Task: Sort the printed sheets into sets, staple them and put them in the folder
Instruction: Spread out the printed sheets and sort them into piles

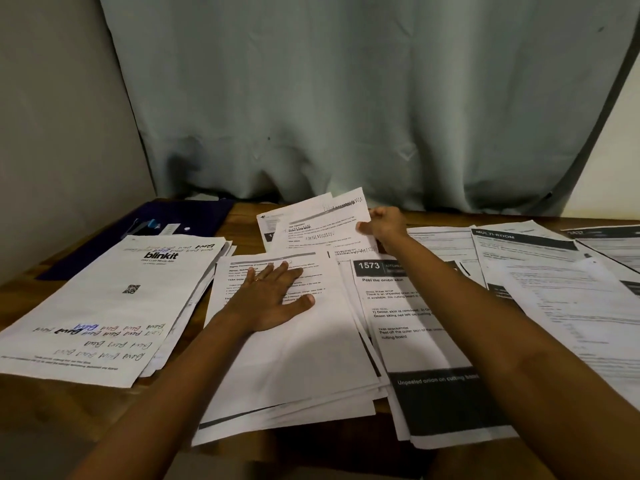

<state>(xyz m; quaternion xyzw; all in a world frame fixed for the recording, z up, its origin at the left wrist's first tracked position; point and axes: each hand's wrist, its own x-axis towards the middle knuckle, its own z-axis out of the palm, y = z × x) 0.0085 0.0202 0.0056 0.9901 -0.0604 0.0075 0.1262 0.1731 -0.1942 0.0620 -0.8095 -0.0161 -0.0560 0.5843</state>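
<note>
The right hand (386, 226) reaches forward to about 1 o'clock on the desk and grips a few raised sheets (322, 223) by their right edge, thumb on the printed face and fingers curled; the sheets tilt up off the table. How many it holds cannot be told. The left hand (273, 299) lies open and flat, fingers straight and slightly spread, pressing on the top page of the middle stack (294, 358), which fills the centre of the desk down to 6 o'clock; a ring (257, 279) shows on one finger. Just beside this stack, at 3 o'clock from the left hand, lies the onion sheet (415, 323), headed 1573 and "Peel the onion skin", with a dark band across its near end; the right forearm crosses above it. Farther out at 3 o'clock a right spread (554, 289) of overlapping printed pages is too blurred to read. At 9 o'clock sits the left stack (104, 306), its top page upside down to the viewer, printed with the word blinkit, a small square code and handwritten scribbles. Behind it, at 11 o'clock, a dark blue folder (194, 216) lies flat at the back of the table, with a small blue and white object (149, 225) on it, too dim to identify. The wooden table (34, 285) shows between the piles. A pale grey-green curtain (346, 98) hangs at 12 o'clock, and a plain wall (52, 133) stands at 10 o'clock.
</note>
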